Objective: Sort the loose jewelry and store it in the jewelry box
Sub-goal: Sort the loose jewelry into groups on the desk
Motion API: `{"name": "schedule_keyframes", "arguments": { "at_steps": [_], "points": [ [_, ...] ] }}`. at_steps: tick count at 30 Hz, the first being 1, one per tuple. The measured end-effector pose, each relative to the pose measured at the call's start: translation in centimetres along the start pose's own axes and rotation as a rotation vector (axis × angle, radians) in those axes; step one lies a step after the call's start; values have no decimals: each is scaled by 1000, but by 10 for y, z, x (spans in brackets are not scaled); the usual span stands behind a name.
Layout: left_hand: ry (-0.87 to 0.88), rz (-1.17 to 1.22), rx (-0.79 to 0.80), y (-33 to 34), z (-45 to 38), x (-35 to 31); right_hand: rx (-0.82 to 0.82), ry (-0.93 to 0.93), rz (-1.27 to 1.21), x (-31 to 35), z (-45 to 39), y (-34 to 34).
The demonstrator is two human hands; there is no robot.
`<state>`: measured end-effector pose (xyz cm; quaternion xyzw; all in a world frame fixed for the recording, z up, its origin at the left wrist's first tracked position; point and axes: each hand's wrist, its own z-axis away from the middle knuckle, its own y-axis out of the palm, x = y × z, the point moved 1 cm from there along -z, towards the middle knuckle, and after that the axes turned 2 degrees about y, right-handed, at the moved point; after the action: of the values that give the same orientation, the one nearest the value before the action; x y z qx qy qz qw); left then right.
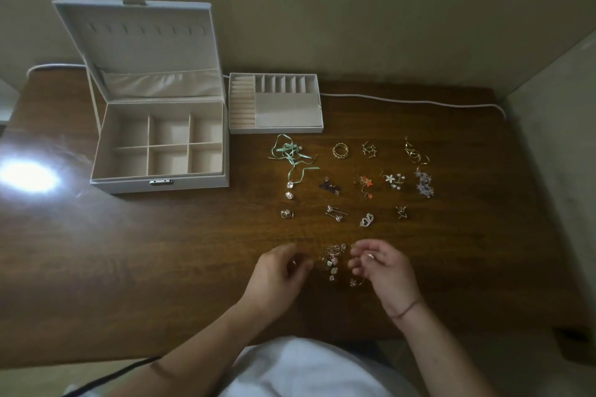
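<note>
The white jewelry box (129, 185) stands open at the back left, its six compartments bare. Its lift-out tray (274, 130) sits beside it on the right. Sorted jewelry lies in rows on the brown table: a green ribbon necklace (290, 153), gold rings (341, 150), flower earrings (394, 181) and hairpins (335, 213). A tangled pile of jewelry (332, 259) lies at the front. My left hand (279, 271) is curled just left of the pile, with a small glinting piece at its fingertips. My right hand (382, 264), just right of the pile, pinches a thin gold piece that hangs below it.
A white cable (412, 102) runs along the table's back edge against the wall. A bright light glare (29, 176) sits on the left of the table. A side wall (561, 126) closes the right. A dark cable (106, 379) hangs at the front left.
</note>
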<state>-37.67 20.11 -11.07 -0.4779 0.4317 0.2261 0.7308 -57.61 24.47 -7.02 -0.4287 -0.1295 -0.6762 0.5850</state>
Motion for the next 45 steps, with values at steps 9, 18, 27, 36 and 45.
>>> {"name": "schedule_keyframes", "arguments": {
  "at_steps": [9,18,27,36,45],
  "points": [
    [-384,674,181,0,-5,-30,127,-531,511,1,30,39],
    [-341,630,378,-2,-3,-18,394,-557,594,-6,22,37],
    [-528,817,139,-23,-12,-4,117,-542,742,-10,15,24],
    [-682,899,-143,-42,-11,16,-39,-304,887,-22,-12,-1],
    [-724,873,-137,-37,-5,18,8,-483,988,-32,-8,19]
  ]
}}
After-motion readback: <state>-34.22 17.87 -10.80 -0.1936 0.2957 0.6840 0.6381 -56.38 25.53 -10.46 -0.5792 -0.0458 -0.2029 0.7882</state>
